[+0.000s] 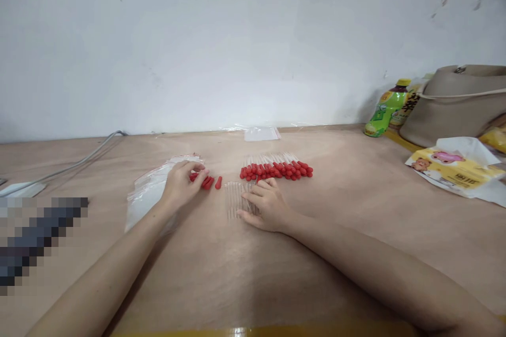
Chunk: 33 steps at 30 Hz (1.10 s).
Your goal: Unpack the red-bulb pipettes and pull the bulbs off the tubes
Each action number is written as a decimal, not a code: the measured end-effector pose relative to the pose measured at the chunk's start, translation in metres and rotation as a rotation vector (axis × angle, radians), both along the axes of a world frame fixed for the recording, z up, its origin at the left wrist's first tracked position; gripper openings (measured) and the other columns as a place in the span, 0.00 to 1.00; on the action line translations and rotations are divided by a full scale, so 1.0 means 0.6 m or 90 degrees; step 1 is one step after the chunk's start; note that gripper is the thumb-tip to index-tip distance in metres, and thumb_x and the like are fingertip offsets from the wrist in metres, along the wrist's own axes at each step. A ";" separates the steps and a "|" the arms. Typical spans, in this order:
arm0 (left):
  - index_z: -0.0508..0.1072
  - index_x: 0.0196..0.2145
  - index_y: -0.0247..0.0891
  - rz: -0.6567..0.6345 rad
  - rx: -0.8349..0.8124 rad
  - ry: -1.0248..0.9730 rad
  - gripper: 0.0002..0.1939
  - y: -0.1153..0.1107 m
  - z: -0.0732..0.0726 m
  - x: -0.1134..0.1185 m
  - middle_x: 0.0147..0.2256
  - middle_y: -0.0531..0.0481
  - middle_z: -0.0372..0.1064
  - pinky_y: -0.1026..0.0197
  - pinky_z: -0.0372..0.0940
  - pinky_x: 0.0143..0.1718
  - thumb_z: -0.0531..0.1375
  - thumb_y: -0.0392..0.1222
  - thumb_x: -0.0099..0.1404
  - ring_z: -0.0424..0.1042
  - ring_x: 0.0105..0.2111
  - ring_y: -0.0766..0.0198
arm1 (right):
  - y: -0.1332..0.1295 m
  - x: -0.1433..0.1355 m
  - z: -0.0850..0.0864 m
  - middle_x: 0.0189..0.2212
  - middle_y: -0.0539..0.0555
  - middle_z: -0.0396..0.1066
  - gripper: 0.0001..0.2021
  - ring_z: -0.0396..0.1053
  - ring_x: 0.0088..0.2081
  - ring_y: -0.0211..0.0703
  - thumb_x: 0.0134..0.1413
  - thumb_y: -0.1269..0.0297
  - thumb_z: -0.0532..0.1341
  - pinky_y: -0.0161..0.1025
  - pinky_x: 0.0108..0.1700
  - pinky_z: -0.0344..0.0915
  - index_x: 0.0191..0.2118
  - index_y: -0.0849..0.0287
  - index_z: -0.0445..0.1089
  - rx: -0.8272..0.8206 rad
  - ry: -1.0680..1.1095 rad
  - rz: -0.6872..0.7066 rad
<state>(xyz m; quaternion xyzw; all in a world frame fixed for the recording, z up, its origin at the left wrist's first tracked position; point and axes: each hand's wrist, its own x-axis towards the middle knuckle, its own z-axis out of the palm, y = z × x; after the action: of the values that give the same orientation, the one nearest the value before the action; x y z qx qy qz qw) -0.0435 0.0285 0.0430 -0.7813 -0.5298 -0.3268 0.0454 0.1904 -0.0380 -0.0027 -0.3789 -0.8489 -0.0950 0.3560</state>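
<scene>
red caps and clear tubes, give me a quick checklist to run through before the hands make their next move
1. Loose red caps within the left hand's reach: ok, at its fingertips.
2. Clear tubes side by side: ok where uncovered; the right hand hides some.
3. Right hand gripping a tube: cannot tell.
4. Red-tipped tubes grouped: ok, heaped beyond the right hand.
5. Plastic bags fully in sight: not ok, partly hidden by the left hand and arm.
6. Bottle away from both hands: ok.
</scene>
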 end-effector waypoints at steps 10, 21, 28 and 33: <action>0.68 0.35 0.37 -0.177 -0.011 0.110 0.13 0.010 -0.012 0.112 0.34 0.47 0.67 0.56 0.60 0.39 0.57 0.49 0.58 0.66 0.37 0.57 | -0.009 0.015 0.004 0.30 0.54 0.66 0.20 0.59 0.33 0.41 0.47 0.48 0.57 0.42 0.38 0.51 0.39 0.60 0.70 0.006 0.035 0.046; 0.66 0.25 0.38 -0.174 -0.055 0.085 0.13 0.034 -0.011 0.153 0.28 0.50 0.67 0.59 0.59 0.37 0.55 0.50 0.59 0.65 0.32 0.60 | -0.033 0.074 -0.003 0.27 0.52 0.64 0.14 0.58 0.30 0.40 0.48 0.54 0.59 0.41 0.37 0.54 0.35 0.60 0.70 -0.006 0.068 0.041; 0.66 0.28 0.36 -0.006 0.016 -0.040 0.14 -0.010 -0.011 0.139 0.28 0.48 0.66 0.58 0.57 0.35 0.48 0.45 0.65 0.64 0.32 0.60 | -0.030 0.085 -0.005 0.32 0.55 0.65 0.13 0.62 0.35 0.42 0.49 0.61 0.58 0.43 0.39 0.59 0.42 0.59 0.68 0.018 0.134 -0.015; 0.69 0.33 0.38 -0.131 0.009 -0.013 0.10 -0.081 -0.012 0.098 0.31 0.50 0.67 0.59 0.58 0.37 0.52 0.44 0.63 0.64 0.35 0.61 | -0.020 0.108 0.001 0.49 0.62 0.61 0.25 0.59 0.50 0.50 0.50 0.61 0.58 0.48 0.50 0.58 0.55 0.59 0.58 0.042 0.150 -0.087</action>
<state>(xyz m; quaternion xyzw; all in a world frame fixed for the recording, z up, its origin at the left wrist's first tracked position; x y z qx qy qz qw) 0.0156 -0.0199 0.0360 -0.8278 -0.4451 -0.3412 0.0116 0.2554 -0.0498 -0.0024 -0.4326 -0.7698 -0.1013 0.4583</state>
